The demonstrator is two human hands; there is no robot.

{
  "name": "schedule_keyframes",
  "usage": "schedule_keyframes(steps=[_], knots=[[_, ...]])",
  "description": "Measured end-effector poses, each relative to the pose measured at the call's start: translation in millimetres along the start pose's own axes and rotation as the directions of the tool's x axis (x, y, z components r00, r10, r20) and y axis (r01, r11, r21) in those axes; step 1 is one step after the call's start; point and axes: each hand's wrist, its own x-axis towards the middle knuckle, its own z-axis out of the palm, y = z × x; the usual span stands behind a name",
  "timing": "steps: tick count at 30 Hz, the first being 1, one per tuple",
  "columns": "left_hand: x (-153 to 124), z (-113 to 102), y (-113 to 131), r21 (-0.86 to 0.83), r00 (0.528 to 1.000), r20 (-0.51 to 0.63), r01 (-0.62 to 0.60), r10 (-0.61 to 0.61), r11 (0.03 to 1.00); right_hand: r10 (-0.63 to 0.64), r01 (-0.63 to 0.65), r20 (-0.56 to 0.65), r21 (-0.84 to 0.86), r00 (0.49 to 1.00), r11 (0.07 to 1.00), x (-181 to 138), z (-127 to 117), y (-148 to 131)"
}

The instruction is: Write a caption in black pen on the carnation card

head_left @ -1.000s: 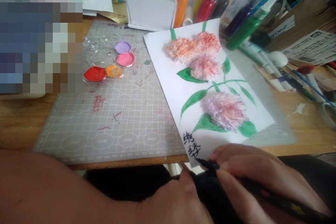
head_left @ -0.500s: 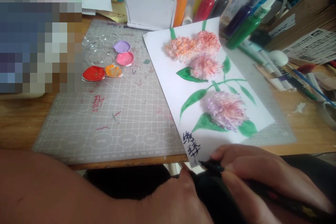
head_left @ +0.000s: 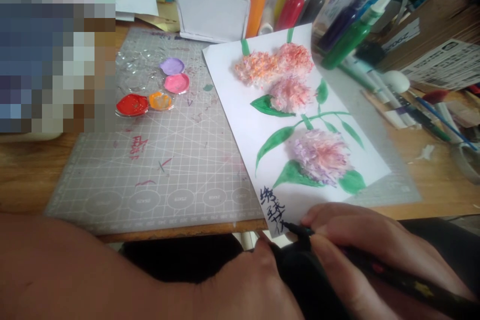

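Note:
My right hand (head_left: 360,245) grips a black brush pen (head_left: 397,280) with small coloured marks on its barrel. The pen's dark tip touches the lower corner of a white sheet of paper (head_left: 240,125), beside a column of black handwritten characters (head_left: 275,210). Raised, fluffy flowers (head_left: 320,155) in pink, orange and purple stand on the sheet among painted green leaves (head_left: 275,142). My left hand (head_left: 251,285) is curled just below the sheet's near corner, at the table edge. Its fingers are mostly hidden, so what they hold cannot be made out.
A grey cutting mat (head_left: 180,160) lies under the sheet. On it sits a clear palette with red paint (head_left: 132,105), orange, pink and purple. Behind stand a white box (head_left: 212,10) and several paint bottles (head_left: 257,5). Brushes and a cardboard box (head_left: 438,35) are at right.
The pen tip has moved slightly, adding strokes to the lowest character. My left hand stays in nearly the same place, and the whole view has shifted a little.

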Motion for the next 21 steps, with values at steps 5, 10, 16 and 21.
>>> schedule_keyframes(steps=[5,10,16,21], knots=[[-0.4,2.1,1.6,0.022,0.999,0.034,0.0,-0.001,1.0,0.033,-0.033,-0.018,0.01,0.999,0.999,-4.6,-1.3,3.2],[-0.4,4.1,4.1,0.03,0.998,0.041,0.051,-0.052,0.998,0.022,-0.022,-0.044,0.007,0.999,1.0,-3.6,-4.1,7.0],[3.6,-1.7,0.3,0.014,0.999,0.041,-0.002,0.001,1.0,-0.033,0.034,-0.082,0.017,0.996,0.999,-1.2,1.0,6.9],[4.6,-3.1,0.0,0.025,0.999,0.03,-0.043,0.042,0.999,-0.106,0.108,-0.068,0.029,0.992,0.994,-1.7,5.1,8.7]])
